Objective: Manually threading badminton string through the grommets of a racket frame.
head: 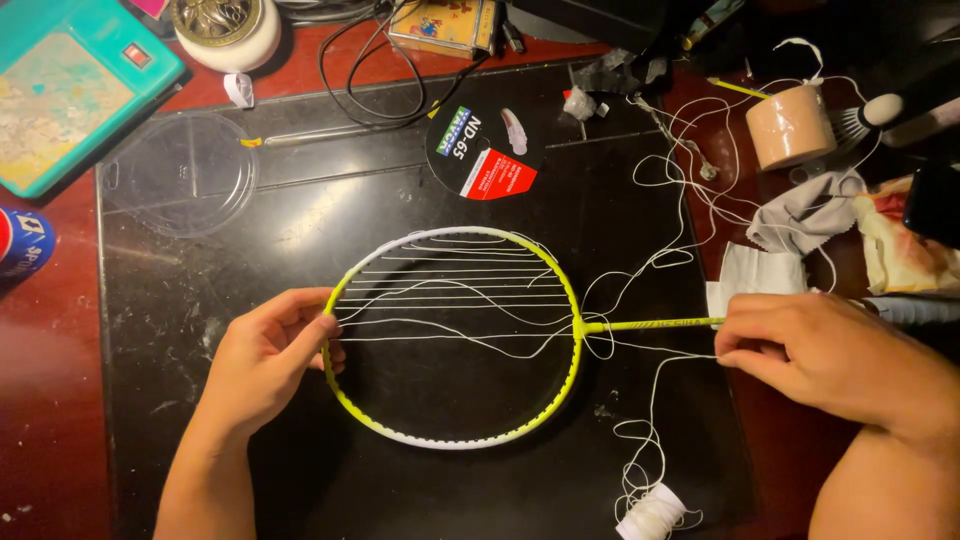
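The left hand (pixel 265 360) sits at the left edge of the racket head (pixel 452 338), fingers curled round the yellow-green frame w/ thumb outside & fingertips inside the hoop; closed on the rim, steadying it. The racket lies flat on the black mat (pixel 180 300) that covers the middle of the red worktop (pixel 50 400), head to the left, shaft (pixel 655 324) running right.

Stringing, judged from how the head looks: approx half done at most. Several white cross strings (pixel 455 290) span the upper half of the hoop; a few sag or run slack & diagonal, so not yet tensioned. Lower half of the hoop is bare, mat showing through. No vertical mains can be made out.

Right of the hoop, loose white string (pixel 680 200) trails in loops across the mat toward the top right, & another run drops to a small white string spool (pixel 650 515) at the bottom edge, so plenty of string is unthreaded.

The right hand (pixel 820 355) is at the far end of the visible shaft, fingers pinched shut; it seems to grip the string where it passes under the shaft, maybe the shaft too, can't tell which exactly.

Around: clear round lid (pixel 180 175) upper left, round black string package (pixel 485 150) above the head, tan tape roll (pixel 790 128) & a grey cloth (pixel 810 210) upper right.
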